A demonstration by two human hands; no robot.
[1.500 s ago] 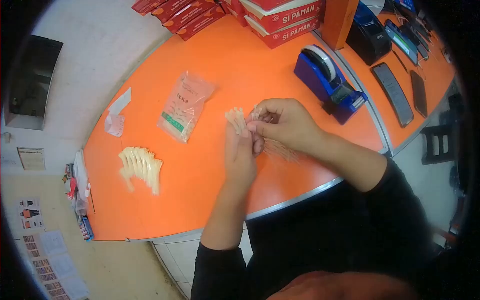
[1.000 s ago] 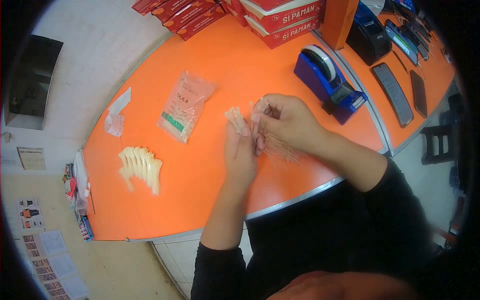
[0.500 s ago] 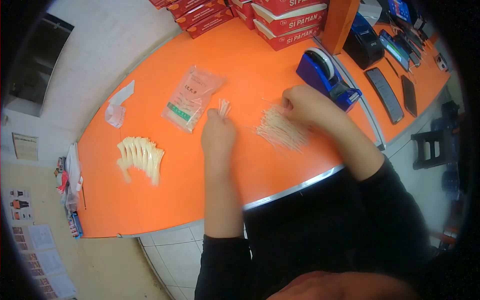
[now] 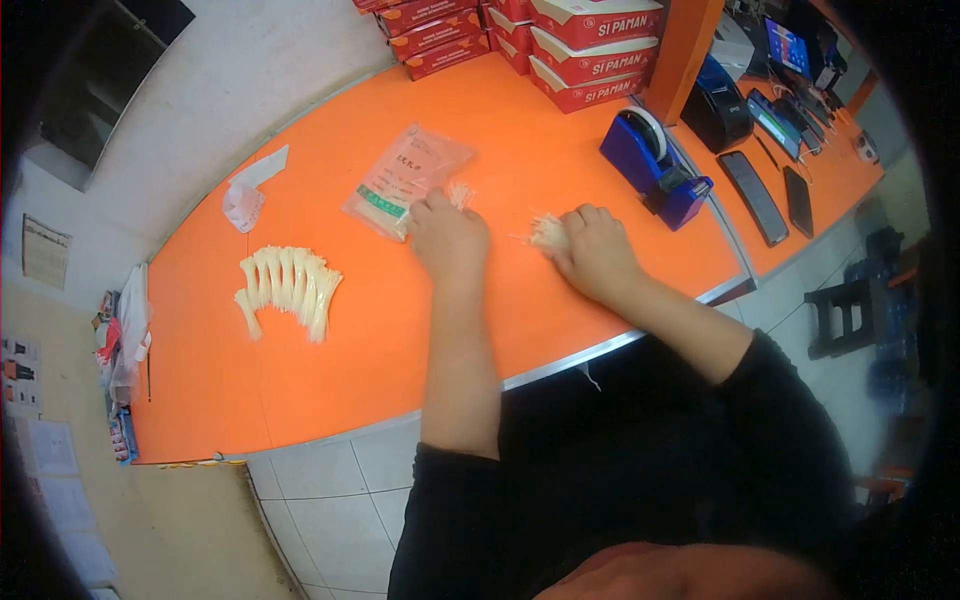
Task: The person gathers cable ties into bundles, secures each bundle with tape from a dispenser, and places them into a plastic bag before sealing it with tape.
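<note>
Thin pale strands stick out past the fingers of my left hand (image 4: 450, 235), which is closed around a small bunch (image 4: 461, 195) of them. That hand is right beside a clear printed bag (image 4: 405, 180) with a green label, its fingers overlapping the bag's lower corner. My right hand (image 4: 600, 250) has its fingers curled round the larger heap of loose strands (image 4: 547, 232), most of it hidden under the palm. To the left lies a fanned row of several pale, shiny bundles (image 4: 290, 283) on the orange table (image 4: 370, 330).
A blue tape dispenser (image 4: 655, 168) stands beyond my right hand. Stacked red boxes (image 4: 595, 60) line the back. A crumpled white paper (image 4: 243, 205) lies at the left. Phones (image 4: 753, 197) rest on the adjoining counter, past an orange post (image 4: 683, 60).
My left hand has come down by the bag with its bunch. My right hand has shifted toward me and now covers the heap, which looks smaller and more gathered. The view has tilted slightly.
</note>
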